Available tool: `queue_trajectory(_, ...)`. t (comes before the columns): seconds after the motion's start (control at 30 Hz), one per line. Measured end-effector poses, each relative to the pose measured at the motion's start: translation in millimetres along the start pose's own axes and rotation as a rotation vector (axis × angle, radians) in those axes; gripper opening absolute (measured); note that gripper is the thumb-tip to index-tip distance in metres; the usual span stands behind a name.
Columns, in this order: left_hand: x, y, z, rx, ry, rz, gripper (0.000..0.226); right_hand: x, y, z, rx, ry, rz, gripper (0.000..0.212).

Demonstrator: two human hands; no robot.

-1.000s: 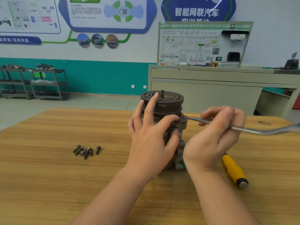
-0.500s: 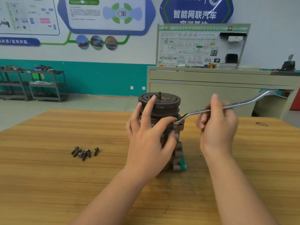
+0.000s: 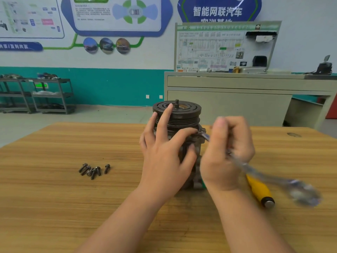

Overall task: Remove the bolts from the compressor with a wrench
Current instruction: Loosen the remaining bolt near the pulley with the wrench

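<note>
A dark compressor [image 3: 184,115] with a grooved pulley on top stands upright in the middle of the wooden table [image 3: 54,198]. My left hand [image 3: 166,157] wraps its near side, fingers spread up over the pulley. My right hand [image 3: 226,152] grips the shaft of a silver wrench [image 3: 269,178], whose head sits at the compressor's right flange below the pulley. The wrench's free end is blurred and points toward the lower right. Several dark bolts [image 3: 94,169] lie loose on the table to the left.
A yellow-handled tool [image 3: 259,190] lies on the table right of the compressor, partly behind my right wrist. Beyond the table stand a grey bench [image 3: 237,99] with a display board and metal shelves [image 3: 45,95] at the far left.
The wrench handle has swung from pointing up and to the right, down toward me and the lower right. My right hand followed it. My left hand stayed on the compressor.
</note>
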State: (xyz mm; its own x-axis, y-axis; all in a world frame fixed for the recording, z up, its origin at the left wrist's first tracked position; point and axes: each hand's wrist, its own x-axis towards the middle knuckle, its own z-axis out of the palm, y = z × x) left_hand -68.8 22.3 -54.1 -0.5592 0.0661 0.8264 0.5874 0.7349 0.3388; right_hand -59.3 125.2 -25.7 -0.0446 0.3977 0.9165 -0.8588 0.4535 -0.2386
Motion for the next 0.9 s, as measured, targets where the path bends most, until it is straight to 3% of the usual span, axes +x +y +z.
queue_trajectory(0.13, 0.0, 2.3, -1.1, 0.011, -0.024, 0.002, 0.032, 10.8, 26.4, -0.4, 0.197, 0.293, 0.771, 0.018)
queue_trajectory(0.23, -0.3, 4.1, -2.1, 0.011, -0.03, -0.013, 0.035, 23.5, 49.3, -7.8, 0.427, 0.214, 1.307, 0.02)
queue_trajectory(0.3, -0.9, 4.2, -2.4, 0.018, -0.023, -0.011, 0.036, 30.7, 50.2, -11.8, 0.733, 0.105, 1.441, 0.021)
queue_trajectory(0.37, -0.6, 4.0, -2.4, 0.017, -0.022, -0.012, 0.036, 32.4, 42.2, -11.1, 0.837, 0.118, 1.363, 0.025)
queue_trajectory(0.43, -0.8, 2.6, -1.9, 0.014, -0.03, -0.014, 0.034, 29.9, 29.0, -8.7, 0.623, 0.234, 1.086, 0.03)
queue_trajectory(0.47, -0.9, 2.0, -1.4, 0.019, -0.03, -0.014, 0.033, 28.1, 20.5, -8.1, 0.463, 0.267, 0.858, 0.032)
queue_trajectory(0.5, -0.9, 1.8, -1.3, 0.025, -0.028, -0.013, 0.032, 25.0, 12.5, -7.8, 0.31, 0.238, 0.573, 0.034)
queue_trajectory(0.57, -0.3, 2.9, -1.6, 0.019, -0.024, -0.011, 0.029, 14.4, -1.6, -7.6, 0.097, -0.015, 0.054, 0.033)
queue_trajectory(0.6, 0.1, 3.7, -2.1, 0.018, -0.032, -0.015, 0.028, 9.4, -6.5, -7.0, 0.034, -0.128, -0.106, 0.033)
queue_trajectory(0.67, 0.7, 4.5, -3.0, 0.048, -0.055, -0.024, 0.03, 3.2, -9.3, -3.4, -0.034, -0.195, -0.239, 0.035)
queue_trajectory(0.77, -0.1, 2.9, -2.1, 0.019, -0.036, -0.014, 0.027, 0.8, 1.2, 1.6, 0.054, -0.024, -0.055, 0.02)
queue_trajectory(0.9, -0.3, 3.6, -0.5, 0.035, -0.028, -0.009, 0.03, 8.8, 29.3, 0.8, 0.187, 0.289, 0.814, 0.021)
